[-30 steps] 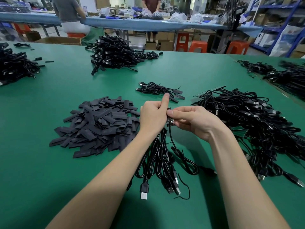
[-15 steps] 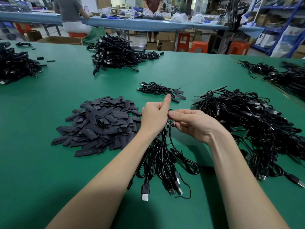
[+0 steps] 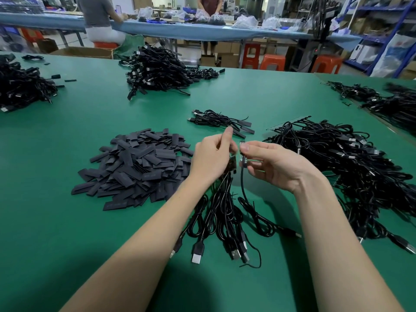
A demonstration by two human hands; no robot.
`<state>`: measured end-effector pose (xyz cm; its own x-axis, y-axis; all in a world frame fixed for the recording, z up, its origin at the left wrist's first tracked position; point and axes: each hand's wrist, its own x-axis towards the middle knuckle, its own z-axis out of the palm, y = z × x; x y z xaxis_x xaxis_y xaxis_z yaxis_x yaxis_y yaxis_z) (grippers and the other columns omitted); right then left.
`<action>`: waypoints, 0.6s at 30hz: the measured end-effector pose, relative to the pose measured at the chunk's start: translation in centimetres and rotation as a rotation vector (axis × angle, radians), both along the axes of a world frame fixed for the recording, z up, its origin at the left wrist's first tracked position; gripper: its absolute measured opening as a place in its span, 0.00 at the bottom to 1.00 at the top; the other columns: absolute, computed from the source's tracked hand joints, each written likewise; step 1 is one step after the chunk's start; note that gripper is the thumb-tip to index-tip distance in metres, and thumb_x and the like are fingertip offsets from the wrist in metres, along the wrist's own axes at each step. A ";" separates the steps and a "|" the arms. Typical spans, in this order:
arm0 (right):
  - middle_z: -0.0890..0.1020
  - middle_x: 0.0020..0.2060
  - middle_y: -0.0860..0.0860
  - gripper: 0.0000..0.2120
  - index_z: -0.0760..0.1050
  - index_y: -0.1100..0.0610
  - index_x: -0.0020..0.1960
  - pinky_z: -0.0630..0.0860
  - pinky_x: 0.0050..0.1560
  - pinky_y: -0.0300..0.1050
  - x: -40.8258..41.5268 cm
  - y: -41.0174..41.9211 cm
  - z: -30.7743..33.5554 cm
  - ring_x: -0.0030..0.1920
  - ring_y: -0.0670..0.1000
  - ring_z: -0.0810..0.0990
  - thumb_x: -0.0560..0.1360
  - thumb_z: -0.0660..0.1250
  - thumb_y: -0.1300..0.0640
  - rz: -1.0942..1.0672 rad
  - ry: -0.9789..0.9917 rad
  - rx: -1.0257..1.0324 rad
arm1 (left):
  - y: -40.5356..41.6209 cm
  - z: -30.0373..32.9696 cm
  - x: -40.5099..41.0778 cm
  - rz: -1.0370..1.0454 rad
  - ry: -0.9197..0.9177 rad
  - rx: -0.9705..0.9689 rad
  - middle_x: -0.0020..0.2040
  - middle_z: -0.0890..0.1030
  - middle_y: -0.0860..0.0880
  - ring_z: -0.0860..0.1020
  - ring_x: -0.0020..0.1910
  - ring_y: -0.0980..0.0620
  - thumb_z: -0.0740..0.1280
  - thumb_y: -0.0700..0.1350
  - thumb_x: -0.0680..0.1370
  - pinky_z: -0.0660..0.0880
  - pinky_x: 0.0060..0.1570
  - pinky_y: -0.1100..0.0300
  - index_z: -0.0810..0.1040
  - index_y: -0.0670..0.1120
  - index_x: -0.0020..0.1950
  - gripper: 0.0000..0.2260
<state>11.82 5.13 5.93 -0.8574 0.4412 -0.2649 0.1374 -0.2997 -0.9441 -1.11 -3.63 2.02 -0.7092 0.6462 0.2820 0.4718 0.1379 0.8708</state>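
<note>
Green tabletop (image 3: pixel 67 255) spreads beneath us, and nearest us the USB plugs (image 3: pixel 199 250) of a cable bundle (image 3: pixel 221 210) lie fanned on it. Our left hand (image 3: pixel 210 159) has its fingers curled round that bundle's upper ends, index finger raised. Just beside it, our right hand (image 3: pixel 278 167) pinches the little circuit board (image 3: pixel 243 158) of a single cable (image 3: pixel 241 183), held apart from the rest. We judge one lead has been singled out for sleeving. Next we need a piece from the sleeve pile (image 3: pixel 137 170) on the left, slid over the board. Beyond lie a few sleeved cables (image 3: pixel 219 120), with a loose heap (image 3: pixel 351 172) to the right.
</note>
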 end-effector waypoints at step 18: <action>0.87 0.48 0.49 0.22 0.83 0.54 0.56 0.79 0.43 0.39 -0.5 0.5 0.5 0.43 0.48 0.85 0.65 0.79 0.47 -0.263 -0.021 0.217 | -1.3 0.2 3.3 -0.273 -0.635 0.315 0.44 0.83 0.42 0.82 0.36 0.52 0.65 0.36 0.81 0.81 0.45 0.62 0.76 0.39 0.57 0.05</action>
<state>11.28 5.58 6.41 -0.7017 0.6949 -0.1570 0.1022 -0.1199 -0.9875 2.20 -4.89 2.25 -0.6232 0.7787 0.0729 -0.1518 -0.2118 0.9654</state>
